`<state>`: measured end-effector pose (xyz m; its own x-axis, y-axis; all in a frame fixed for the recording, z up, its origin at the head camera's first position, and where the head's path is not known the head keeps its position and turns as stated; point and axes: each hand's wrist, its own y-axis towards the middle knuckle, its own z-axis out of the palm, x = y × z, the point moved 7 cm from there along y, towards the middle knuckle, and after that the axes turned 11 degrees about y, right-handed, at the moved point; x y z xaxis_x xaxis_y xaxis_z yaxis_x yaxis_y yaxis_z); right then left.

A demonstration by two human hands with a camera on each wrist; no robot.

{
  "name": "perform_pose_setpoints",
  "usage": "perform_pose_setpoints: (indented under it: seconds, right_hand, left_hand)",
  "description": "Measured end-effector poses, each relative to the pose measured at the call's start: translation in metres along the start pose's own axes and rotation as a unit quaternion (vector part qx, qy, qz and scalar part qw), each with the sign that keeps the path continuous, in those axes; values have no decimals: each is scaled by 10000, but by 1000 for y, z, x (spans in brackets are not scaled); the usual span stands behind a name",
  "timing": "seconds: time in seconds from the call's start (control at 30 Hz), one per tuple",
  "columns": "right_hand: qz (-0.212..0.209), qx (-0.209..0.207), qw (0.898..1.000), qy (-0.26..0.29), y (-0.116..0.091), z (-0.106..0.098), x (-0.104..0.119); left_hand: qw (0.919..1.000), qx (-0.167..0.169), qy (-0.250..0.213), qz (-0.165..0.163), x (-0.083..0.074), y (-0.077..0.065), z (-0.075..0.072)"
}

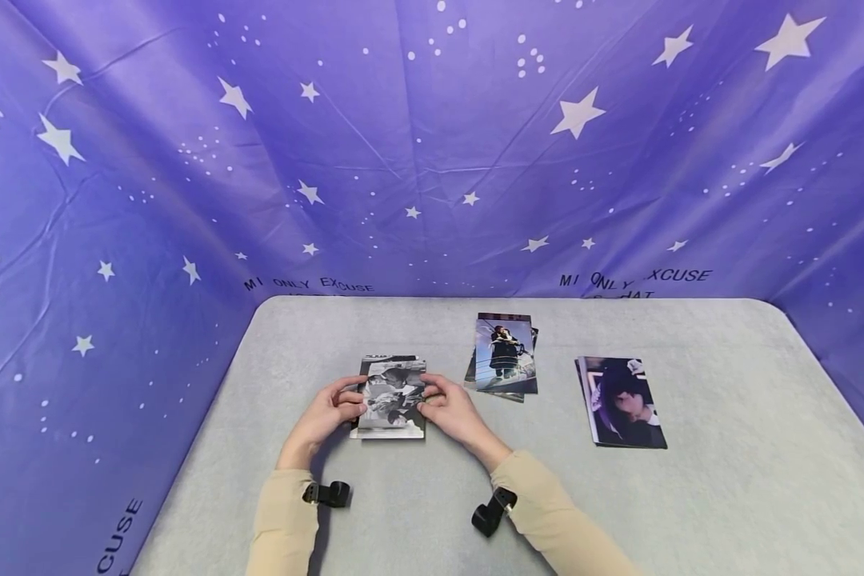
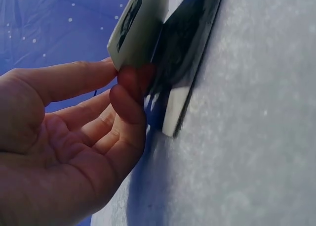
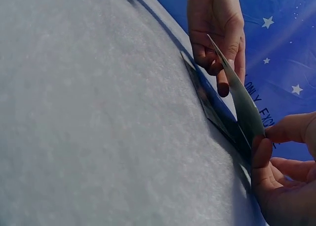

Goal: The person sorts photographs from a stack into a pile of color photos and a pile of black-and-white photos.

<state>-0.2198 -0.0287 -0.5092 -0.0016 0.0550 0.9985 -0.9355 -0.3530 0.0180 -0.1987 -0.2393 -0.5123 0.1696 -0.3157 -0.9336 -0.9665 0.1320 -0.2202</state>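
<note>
A black-and-white photo card (image 1: 392, 392) is held between both hands at the table's left-centre. My left hand (image 1: 324, 416) pinches its left edge between thumb and fingers, while my right hand (image 1: 452, 410) grips the opposite edge. In the left wrist view the card (image 2: 140, 43) is lifted and tilted above a dark stack of photo cards (image 2: 185, 53) lying on the table. Seen from the right wrist, the raised card (image 3: 244, 105) is slightly bowed, apart from the lower stack (image 3: 207, 100) at its near end. Most of the lower stack's face is hidden from above.
Right of the hands lies a loosely fanned pile of photo cards (image 1: 506, 360), with a couple on a ship's bow on top. Farther right sits a neater stack of photo cards (image 1: 622, 404). A purple star-patterned curtain (image 1: 432, 144) surrounds the grey table (image 1: 727, 496).
</note>
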Motion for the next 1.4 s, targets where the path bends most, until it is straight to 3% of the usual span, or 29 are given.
perform_pose_setpoints:
  seconds: [0.23,0.77,1.4]
  right_hand:
    - [-44,-89,9999,-106,1,2,1]
    - [-39,-19,9946,-1038,7,9,0]
    - [-76,78,9947,-1020,8,10,-2]
  left_hand:
    - [9999,3,106,-48,-2,1,-2]
    - [9971,-269,703,-118,-2,7,-9]
    - [9974,-233,673,-57,-4,7,-9]
